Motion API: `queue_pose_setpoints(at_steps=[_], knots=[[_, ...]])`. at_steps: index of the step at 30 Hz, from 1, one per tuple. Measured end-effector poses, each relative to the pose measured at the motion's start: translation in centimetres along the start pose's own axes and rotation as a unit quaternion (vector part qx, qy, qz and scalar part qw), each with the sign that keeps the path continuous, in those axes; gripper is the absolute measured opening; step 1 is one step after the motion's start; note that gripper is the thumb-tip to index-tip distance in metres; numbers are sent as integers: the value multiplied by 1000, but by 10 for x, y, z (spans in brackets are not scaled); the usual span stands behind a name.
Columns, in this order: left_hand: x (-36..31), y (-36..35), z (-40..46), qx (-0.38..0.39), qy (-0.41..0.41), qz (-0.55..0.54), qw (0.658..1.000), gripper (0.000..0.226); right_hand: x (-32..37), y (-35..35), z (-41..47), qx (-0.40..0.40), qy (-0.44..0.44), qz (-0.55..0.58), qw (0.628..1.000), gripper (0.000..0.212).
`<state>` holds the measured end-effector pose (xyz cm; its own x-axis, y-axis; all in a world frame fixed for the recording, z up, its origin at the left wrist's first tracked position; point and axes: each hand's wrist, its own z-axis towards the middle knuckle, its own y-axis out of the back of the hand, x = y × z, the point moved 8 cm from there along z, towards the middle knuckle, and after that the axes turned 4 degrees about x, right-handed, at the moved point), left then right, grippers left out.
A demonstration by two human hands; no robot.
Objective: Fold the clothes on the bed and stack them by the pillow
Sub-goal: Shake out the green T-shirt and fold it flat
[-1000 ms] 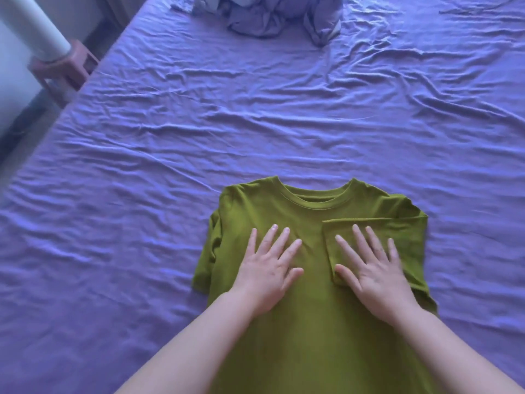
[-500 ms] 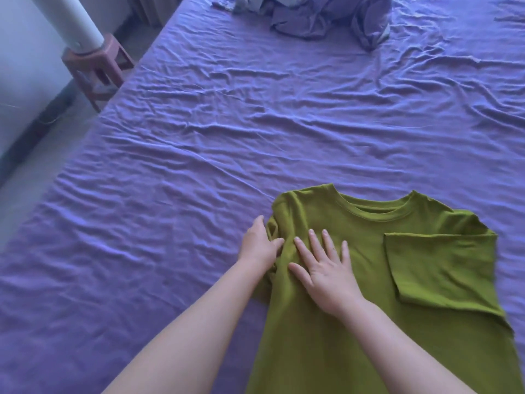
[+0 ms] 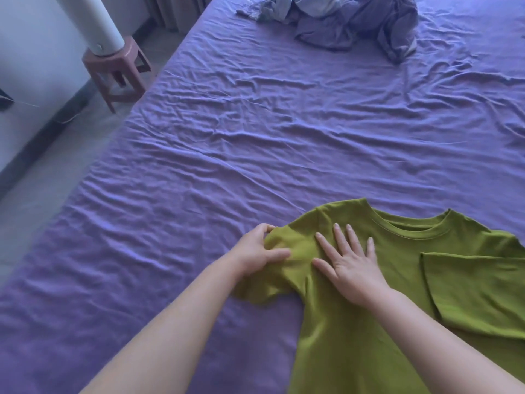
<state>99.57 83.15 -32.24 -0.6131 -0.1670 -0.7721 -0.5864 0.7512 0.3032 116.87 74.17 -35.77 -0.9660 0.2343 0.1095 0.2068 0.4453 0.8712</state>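
An olive-green T-shirt (image 3: 397,280) lies front-up on the purple bed sheet (image 3: 255,152), collar pointing away from me. Its right sleeve (image 3: 468,288) is folded inward across the chest. My left hand (image 3: 257,250) pinches the bunched left sleeve at the shirt's left shoulder, thumb on top of the cloth. My right hand (image 3: 346,260) lies flat with spread fingers on the shirt's chest, just right of that sleeve. A heap of unfolded bluish-grey clothes (image 3: 349,21) sits at the far end of the bed.
The bed's left edge runs diagonally from top centre to lower left, with grey floor beyond it. A small brown stool (image 3: 119,69) carrying a white cylinder (image 3: 93,21) stands on the floor beside the bed. No pillow is in view.
Both hands left the chest and moved to the shirt's left shoulder. My left hand took hold of the left sleeve and has pulled it outward; my right hand now presses beside it.
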Motion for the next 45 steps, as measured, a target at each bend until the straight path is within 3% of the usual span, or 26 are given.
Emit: queue_pose_setpoints(at_steps=[2,3,6,7,10,14,17,21,26,28,30,32,36,39,42,45], knots=[[11,14,-4,45,34,113,992,74,8,14,7,-30,9,-1,1000,63],[15,20,-6,68,52,184,979,73,13,22,13,-47,24,-11,999,61],[27,42,-9,84,108,327,935,31,30,45,36,-64,65,-41,995,56],[29,48,-10,77,122,338,930,32,36,50,43,-64,72,-55,994,56],[32,56,-11,57,111,252,960,36,47,61,57,-73,79,-102,989,54],[22,60,-17,42,42,76,995,35,49,77,63,-111,75,-102,986,23],[18,64,-18,38,31,71,996,30,36,86,64,-136,28,-37,990,17],[25,76,-22,35,47,106,993,52,31,85,65,-139,9,-41,989,17],[34,93,-33,-59,45,112,991,87,51,81,53,-186,39,15,982,33],[45,94,-42,-136,72,95,983,85,72,77,46,-189,96,33,977,36],[61,94,-56,-240,115,67,962,62,95,69,44,-159,155,44,974,30],[79,85,-69,-294,154,27,943,40,117,65,45,-119,204,71,969,25],[108,50,-77,-259,206,-38,943,32,160,60,50,-37,265,105,958,23],[112,37,-76,-232,209,-68,948,26,188,54,56,18,260,95,961,30],[99,37,-80,-232,140,-135,953,13,208,48,57,73,262,25,962,31],[86,38,-91,-203,63,-224,951,17,213,63,56,129,256,118,951,14]])
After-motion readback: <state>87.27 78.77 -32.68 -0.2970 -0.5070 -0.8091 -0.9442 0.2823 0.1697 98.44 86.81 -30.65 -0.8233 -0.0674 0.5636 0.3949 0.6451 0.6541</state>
